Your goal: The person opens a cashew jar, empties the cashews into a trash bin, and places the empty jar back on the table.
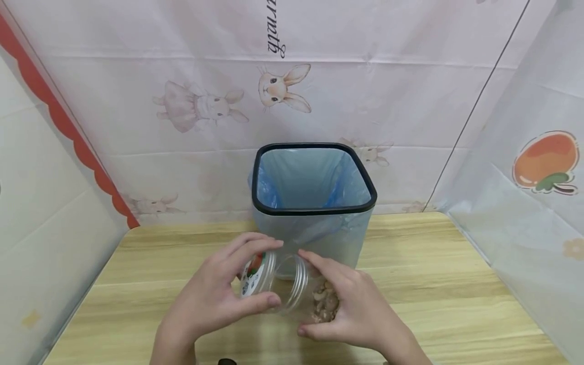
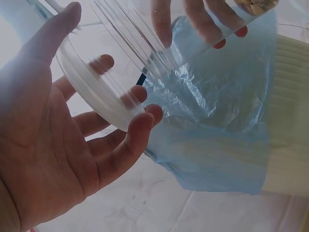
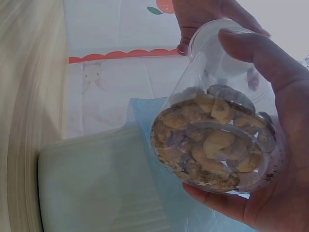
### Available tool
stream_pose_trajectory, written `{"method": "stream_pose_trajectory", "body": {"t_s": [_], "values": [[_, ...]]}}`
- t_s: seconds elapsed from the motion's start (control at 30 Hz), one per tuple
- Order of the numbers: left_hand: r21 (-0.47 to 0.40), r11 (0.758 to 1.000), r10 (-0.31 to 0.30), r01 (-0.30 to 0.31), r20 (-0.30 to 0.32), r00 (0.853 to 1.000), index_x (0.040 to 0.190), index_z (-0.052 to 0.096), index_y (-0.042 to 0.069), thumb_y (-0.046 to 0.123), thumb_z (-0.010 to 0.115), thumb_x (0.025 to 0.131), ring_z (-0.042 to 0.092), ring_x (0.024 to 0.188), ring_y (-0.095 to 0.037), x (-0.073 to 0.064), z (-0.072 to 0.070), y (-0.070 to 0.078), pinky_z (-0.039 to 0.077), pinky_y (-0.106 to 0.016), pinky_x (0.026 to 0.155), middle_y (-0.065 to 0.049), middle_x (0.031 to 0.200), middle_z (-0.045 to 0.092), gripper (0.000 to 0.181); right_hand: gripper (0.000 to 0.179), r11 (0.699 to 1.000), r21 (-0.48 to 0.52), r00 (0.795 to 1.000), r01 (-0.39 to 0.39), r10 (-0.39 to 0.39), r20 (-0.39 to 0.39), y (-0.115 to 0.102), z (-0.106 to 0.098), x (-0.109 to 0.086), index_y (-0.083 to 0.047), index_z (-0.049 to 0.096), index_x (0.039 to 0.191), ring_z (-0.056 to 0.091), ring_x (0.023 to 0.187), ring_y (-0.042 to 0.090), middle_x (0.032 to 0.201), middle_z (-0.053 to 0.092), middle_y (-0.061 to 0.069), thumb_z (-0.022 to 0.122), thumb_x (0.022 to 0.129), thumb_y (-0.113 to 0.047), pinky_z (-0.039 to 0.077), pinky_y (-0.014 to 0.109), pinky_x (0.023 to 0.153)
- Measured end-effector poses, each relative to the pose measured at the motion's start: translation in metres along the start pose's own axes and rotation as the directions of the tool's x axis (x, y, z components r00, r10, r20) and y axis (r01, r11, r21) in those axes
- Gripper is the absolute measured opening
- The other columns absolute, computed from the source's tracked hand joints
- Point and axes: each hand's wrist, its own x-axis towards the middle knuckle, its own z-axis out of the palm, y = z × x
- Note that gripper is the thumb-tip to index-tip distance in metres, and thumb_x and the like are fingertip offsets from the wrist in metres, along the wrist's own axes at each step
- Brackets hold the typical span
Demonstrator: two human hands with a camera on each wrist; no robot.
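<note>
My left hand (image 1: 219, 289) grips a clear round lid (image 1: 253, 275) by its edge, thumb on the near side and fingers on the far side. A coloured label shows on the lid's top. Beside it, my right hand (image 1: 358, 304) holds a clear plastic jar (image 3: 188, 94) tilted on its side, with the threaded mouth facing the lid. In the left wrist view a small gap separates the lid (image 2: 89, 92) from the jar's threads (image 2: 130, 36). Brown pieces that look like dried mushrooms (image 3: 217, 145) lie toward the jar's bottom.
A pale bin (image 1: 315, 235) with a black rim (image 1: 315, 210) and a blue bag liner (image 1: 269, 187) stands just behind my hands. Below them is a wood-grain table (image 1: 420, 284). A small dark object (image 1: 226, 361) shows at the bottom edge. Printed sheets surround the table.
</note>
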Motion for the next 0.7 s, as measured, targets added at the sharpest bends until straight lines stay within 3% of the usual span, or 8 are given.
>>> {"method": "stream_pose_trajectory", "body": {"t_s": [0.33, 0.53, 0.7], "values": [[0.059, 0.996, -0.062, 0.067, -0.079, 0.995, 0.141, 0.054, 0.030, 0.038, 0.086, 0.076, 0.053, 0.093, -0.004, -0.0016, -0.0021, -0.0043, 0.049, -0.024, 0.072, 0.013, 0.132, 0.055, 0.073, 0.104, 1.000, -0.016, 1.000, 0.005, -0.005, -0.010, 0.0006, 0.0009, -0.0010, -0.026, 0.040, 0.152, 0.064, 0.111, 0.010, 0.137, 0.060, -0.007, 0.087, 0.065, -0.058, 0.058, 0.036, 0.084], [0.082, 0.994, -0.059, 0.071, -0.140, 0.988, 0.140, 0.055, 0.028, 0.037, 0.085, 0.077, 0.054, 0.095, -0.004, -0.0011, -0.0038, -0.0046, 0.051, -0.025, 0.070, 0.012, 0.133, 0.056, 0.071, 0.104, 1.000, -0.015, 1.000, 0.011, -0.011, -0.019, 0.0012, 0.0011, -0.0010, -0.025, 0.040, 0.152, 0.063, 0.114, 0.012, 0.138, 0.059, -0.008, 0.086, 0.066, -0.060, 0.057, 0.037, 0.086], [0.031, 0.999, -0.033, 0.041, -0.226, 0.974, 0.140, 0.056, 0.023, 0.040, 0.082, 0.081, 0.055, 0.099, -0.008, -0.0007, -0.0060, -0.0059, 0.052, -0.024, 0.063, 0.006, 0.135, 0.058, 0.067, 0.105, 1.000, -0.017, 1.000, 0.011, -0.011, -0.022, 0.0010, 0.0008, -0.0005, -0.026, 0.040, 0.153, 0.063, 0.115, 0.012, 0.138, 0.059, -0.009, 0.086, 0.065, -0.061, 0.057, 0.037, 0.087]]}}
